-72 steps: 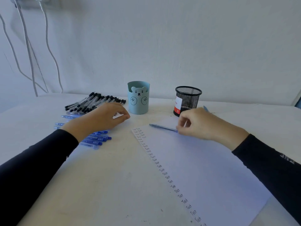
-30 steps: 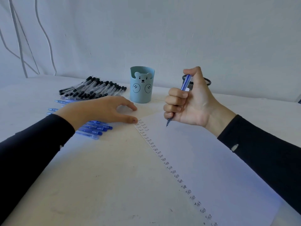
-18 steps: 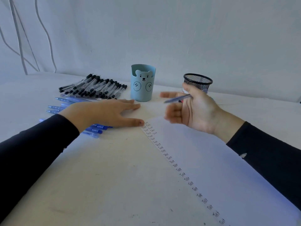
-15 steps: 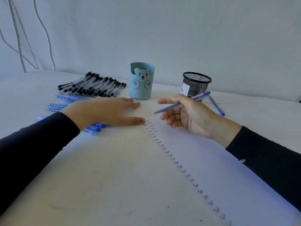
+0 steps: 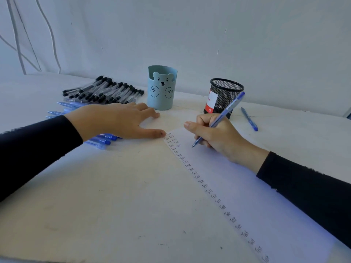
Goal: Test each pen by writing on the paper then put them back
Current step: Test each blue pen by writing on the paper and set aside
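Note:
My right hand [image 5: 216, 135] grips a blue pen [image 5: 229, 109] in a writing hold, its tip down on the white paper [image 5: 237, 186] beside a column of written "Test" words [image 5: 191, 169]. My left hand [image 5: 117, 122] lies flat with fingers spread, thumb tip at the paper's top left corner. Under and behind that hand lie several blue pens [image 5: 100, 140]. A row of black pens [image 5: 106, 91] lies farther back. One more blue pen [image 5: 249, 118] lies right of the black mesh cup [image 5: 224, 96].
A light blue bear-faced cup [image 5: 162, 88] stands at the back centre, the mesh cup to its right. The white table [image 5: 114, 205] meets a white wall behind, with cables hanging at the far left.
My right hand picked the blue pen off the paper, turned it in the fingers into a writing hold, and brought its tip down onto the paper. My left hand flattened at the paper's corner.

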The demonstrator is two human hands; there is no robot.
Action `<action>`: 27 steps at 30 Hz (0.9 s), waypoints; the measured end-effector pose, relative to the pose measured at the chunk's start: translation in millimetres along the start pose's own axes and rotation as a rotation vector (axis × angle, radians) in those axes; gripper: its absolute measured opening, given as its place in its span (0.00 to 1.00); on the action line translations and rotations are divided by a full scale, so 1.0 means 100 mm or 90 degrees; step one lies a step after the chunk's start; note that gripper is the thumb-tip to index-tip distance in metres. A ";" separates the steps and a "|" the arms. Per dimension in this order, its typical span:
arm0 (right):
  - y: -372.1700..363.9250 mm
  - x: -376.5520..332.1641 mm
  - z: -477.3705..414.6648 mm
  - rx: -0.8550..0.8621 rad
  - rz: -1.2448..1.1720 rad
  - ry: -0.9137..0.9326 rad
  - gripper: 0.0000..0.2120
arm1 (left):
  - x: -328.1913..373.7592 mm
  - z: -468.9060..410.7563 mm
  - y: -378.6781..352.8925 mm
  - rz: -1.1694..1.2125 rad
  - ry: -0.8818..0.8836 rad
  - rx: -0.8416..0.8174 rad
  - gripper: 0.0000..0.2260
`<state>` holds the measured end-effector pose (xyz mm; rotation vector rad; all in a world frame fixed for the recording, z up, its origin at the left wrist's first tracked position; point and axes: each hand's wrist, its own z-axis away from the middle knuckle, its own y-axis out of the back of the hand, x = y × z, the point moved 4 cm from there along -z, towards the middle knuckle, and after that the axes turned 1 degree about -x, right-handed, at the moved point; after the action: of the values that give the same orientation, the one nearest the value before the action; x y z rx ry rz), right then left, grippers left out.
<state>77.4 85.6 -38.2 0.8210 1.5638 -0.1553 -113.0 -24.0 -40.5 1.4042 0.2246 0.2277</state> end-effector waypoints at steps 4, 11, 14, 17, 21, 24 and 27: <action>-0.08 0.03 -0.06 0.059 0.046 -0.002 0.18 | -0.01 -0.02 -0.05 -0.023 -0.014 0.020 0.46; -0.16 0.02 -0.03 0.023 0.071 0.021 0.17 | -0.01 -0.04 -0.11 -0.054 -0.019 0.035 0.46; -0.18 0.01 -0.03 0.012 0.068 0.016 0.17 | -0.01 -0.03 -0.09 -0.041 -0.022 0.040 0.46; -0.18 0.01 -0.03 0.010 0.067 0.016 0.18 | 0.00 -0.03 -0.08 -0.037 -0.021 0.036 0.47; -0.20 0.00 -0.03 -0.002 0.066 0.014 0.17 | -0.01 -0.03 -0.08 -0.035 -0.027 0.037 0.46; -0.20 -0.01 -0.02 -0.003 0.065 0.013 0.18 | -0.01 -0.02 -0.08 -0.036 -0.027 0.035 0.46; -0.19 -0.01 -0.02 0.006 0.065 0.016 0.18 | 0.00 -0.02 -0.08 -0.037 -0.026 0.035 0.47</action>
<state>64.5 72.8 -43.9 0.9113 1.5422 -0.0796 -113.2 -23.3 -48.5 1.4534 0.2398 0.1462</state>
